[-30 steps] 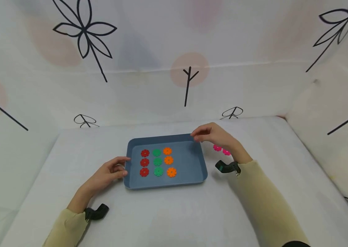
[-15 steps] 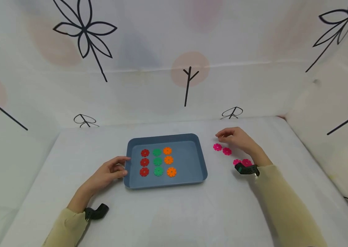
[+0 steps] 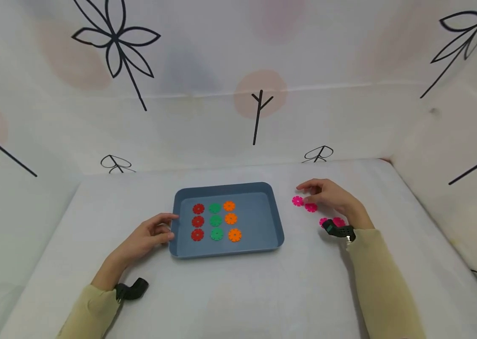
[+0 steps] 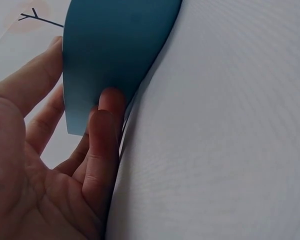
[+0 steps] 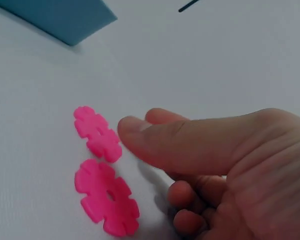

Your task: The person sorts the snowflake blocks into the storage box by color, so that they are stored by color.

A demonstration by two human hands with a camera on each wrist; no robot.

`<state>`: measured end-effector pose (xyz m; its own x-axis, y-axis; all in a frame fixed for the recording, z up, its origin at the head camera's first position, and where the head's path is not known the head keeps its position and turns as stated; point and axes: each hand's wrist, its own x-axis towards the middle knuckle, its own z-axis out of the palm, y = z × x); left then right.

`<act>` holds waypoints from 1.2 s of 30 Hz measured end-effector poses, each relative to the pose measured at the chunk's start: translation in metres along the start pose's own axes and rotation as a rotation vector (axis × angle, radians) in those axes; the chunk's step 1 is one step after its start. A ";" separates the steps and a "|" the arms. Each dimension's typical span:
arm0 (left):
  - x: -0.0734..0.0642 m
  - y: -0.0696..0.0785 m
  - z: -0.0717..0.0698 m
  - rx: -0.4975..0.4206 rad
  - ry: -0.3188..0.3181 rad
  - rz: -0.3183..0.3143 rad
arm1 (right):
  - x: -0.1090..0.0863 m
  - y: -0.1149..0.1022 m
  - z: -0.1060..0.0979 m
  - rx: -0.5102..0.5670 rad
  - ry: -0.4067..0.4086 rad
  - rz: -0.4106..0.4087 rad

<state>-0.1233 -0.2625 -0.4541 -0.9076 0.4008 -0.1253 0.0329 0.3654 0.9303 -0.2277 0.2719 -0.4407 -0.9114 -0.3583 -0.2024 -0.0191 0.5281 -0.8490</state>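
Note:
A blue-grey tray [image 3: 259,226] holds flower-shaped plastic discs in columns: red discs [image 3: 198,221], green discs [image 3: 216,220] and orange discs [image 3: 231,218], three of each. My left hand [image 3: 147,237] touches the tray's left side, its fingertips against the outer wall [image 4: 115,50] and rim, without wrapping round it. My right hand [image 3: 333,197] hovers low over the pink flower discs right of the tray, thumb and fingers apart, nothing held. In the right wrist view its thumb [image 5: 175,142] is close beside the farther pink disc [image 5: 97,132]; a nearer pink disc [image 5: 107,200] lies flat.
More pink discs [image 3: 338,221] lie under the right wrist, partly hidden by its black wrist camera [image 3: 337,230]. A white cloth [image 3: 238,296] covers the table. Printed white curtains [image 3: 204,127] stand behind and at both sides.
My right hand has moved right from the tray's far right corner to the pink discs, then lowered slightly with its thumb parting from the fingers. The left hand stays at the tray.

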 end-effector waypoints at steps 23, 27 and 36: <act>0.000 0.001 0.001 0.015 0.007 -0.023 | 0.004 -0.003 0.003 -0.107 -0.018 0.045; 0.001 0.002 0.001 0.012 0.004 -0.022 | 0.002 0.002 -0.002 -0.037 -0.021 0.035; 0.001 0.001 0.001 -0.002 0.001 -0.003 | -0.003 -0.008 -0.013 0.019 -0.005 0.026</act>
<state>-0.1235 -0.2606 -0.4540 -0.9080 0.3990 -0.1277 0.0296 0.3653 0.9304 -0.2296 0.2783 -0.4267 -0.9096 -0.3485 -0.2264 0.0119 0.5227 -0.8524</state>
